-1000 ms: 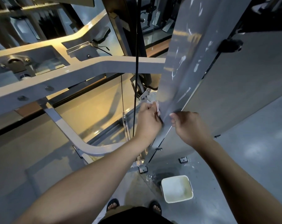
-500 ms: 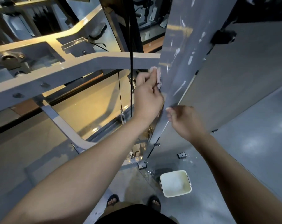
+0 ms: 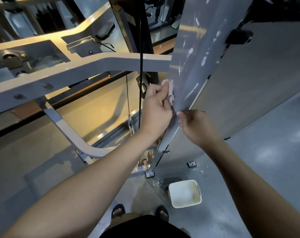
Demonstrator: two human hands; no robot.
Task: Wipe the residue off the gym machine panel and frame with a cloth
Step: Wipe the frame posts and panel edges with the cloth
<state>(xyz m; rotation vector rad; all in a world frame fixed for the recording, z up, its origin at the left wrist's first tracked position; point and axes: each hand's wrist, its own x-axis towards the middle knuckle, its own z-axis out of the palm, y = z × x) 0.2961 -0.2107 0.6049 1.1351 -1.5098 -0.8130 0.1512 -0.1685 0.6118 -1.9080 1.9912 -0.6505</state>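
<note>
A tall grey machine panel (image 3: 194,54) rises in front of me, streaked with white residue. My left hand (image 3: 157,107) grips a small pale pink cloth (image 3: 170,91) and presses it against the panel's left edge, just below the grey frame bar (image 3: 94,66). My right hand (image 3: 195,125) is lower on the panel's right edge, its fingers curled and the thumb tip touching the panel; what the fingers do behind the edge is hidden.
A black cable (image 3: 140,66) runs vertically just left of my left hand. A white square bucket (image 3: 184,194) stands on the grey floor by the panel's foot, near my sandalled feet (image 3: 118,211). More frame bars and bolts fill the left side.
My left hand slid the cloth up the panel's left edge over the first half second, then stayed near that height. The right hand kept its place on the panel.
</note>
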